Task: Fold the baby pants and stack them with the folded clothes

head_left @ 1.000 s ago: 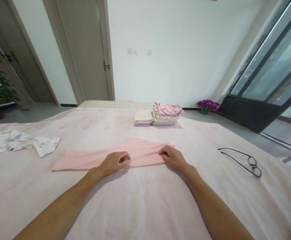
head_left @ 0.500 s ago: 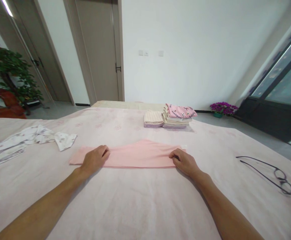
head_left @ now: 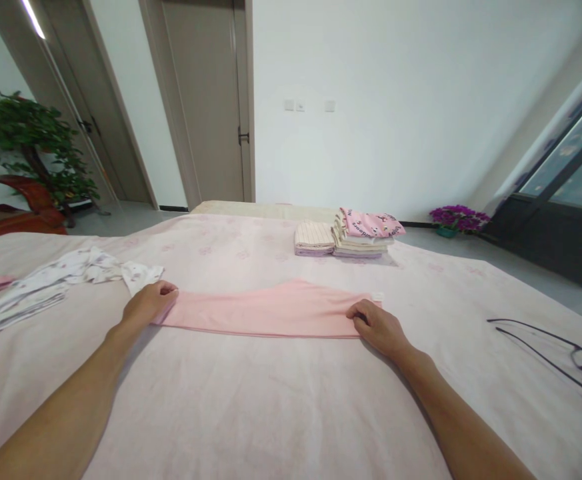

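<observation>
Pink pants (head_left: pixel 271 310), doubled lengthwise into a long strip, lie flat across the bed in front of me. At their left end, my left hand (head_left: pixel 151 301) is closed, pinching the leg ends between thumb and fingers. My right hand (head_left: pixel 378 325) has its fingers curled on the cloth near the right end, thumb and forefinger gripping it. A white label (head_left: pixel 377 297) sticks out just beyond that hand. The strip's upper edge rises to a point around its middle.
Folded clothes (head_left: pixel 315 239) stand beside a taller stack topped by a pink printed garment (head_left: pixel 371 223) at the far side. A rumpled white patterned garment (head_left: pixel 83 270) lies left. Glasses (head_left: pixel 565 357) rest on the pink bedsheet (head_left: pixel 281 413) at right.
My left hand has slid left along the pants to their end and now pinches it. My right hand stays near the label end. The view has turned slightly left.
</observation>
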Demonstrator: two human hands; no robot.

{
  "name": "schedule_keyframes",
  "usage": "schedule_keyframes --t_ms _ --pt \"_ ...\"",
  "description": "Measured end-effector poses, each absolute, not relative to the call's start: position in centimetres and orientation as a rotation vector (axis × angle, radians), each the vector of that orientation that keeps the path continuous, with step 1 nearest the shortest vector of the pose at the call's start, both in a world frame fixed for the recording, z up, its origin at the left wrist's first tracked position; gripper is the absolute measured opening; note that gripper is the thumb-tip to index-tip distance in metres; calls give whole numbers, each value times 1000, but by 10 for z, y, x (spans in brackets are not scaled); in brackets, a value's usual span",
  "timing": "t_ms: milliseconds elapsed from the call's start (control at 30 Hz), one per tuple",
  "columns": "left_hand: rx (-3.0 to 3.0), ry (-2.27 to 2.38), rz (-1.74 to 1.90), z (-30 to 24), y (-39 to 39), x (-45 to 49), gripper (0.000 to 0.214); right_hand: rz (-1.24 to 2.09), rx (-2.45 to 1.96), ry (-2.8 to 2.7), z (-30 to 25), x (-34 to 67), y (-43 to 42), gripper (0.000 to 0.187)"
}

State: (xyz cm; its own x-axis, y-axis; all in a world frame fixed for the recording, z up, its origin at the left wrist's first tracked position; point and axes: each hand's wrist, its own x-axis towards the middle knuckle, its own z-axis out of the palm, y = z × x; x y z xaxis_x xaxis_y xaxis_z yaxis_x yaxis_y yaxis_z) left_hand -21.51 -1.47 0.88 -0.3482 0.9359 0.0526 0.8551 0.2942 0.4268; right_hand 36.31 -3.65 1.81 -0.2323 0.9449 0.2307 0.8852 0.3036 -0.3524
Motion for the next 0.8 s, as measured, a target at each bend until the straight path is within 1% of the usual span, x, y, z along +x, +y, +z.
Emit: schedule_keyframes --t_ms 133,333,433,567,667,733,800 --pt "1707 2341 673 12 -18 -211 35 187 -1615 -2175 14 364 -35 23" --pt "1836 2474 758 24 -25 -201 30 173 -1615 -2180 14 364 -35 23" --pt "1845 2415 807 21 -21 -205 28 171 -1613 -2184 13 364 -35 23" --pt "1785 2298 757 12 -15 -215 34 163 -1594 -2183 11 365 -34 23" --pt "1758 2322 644 7 -12 -221 41 160 -1587 -2180 11 365 -34 23" --pt "1753 2336 591 6 -12 -221 40 162 -1595 -2178 12 365 -35 23" --pt "1772 2330 612 7 -14 -219 36 163 -1601 -2179 13 364 -35 23"
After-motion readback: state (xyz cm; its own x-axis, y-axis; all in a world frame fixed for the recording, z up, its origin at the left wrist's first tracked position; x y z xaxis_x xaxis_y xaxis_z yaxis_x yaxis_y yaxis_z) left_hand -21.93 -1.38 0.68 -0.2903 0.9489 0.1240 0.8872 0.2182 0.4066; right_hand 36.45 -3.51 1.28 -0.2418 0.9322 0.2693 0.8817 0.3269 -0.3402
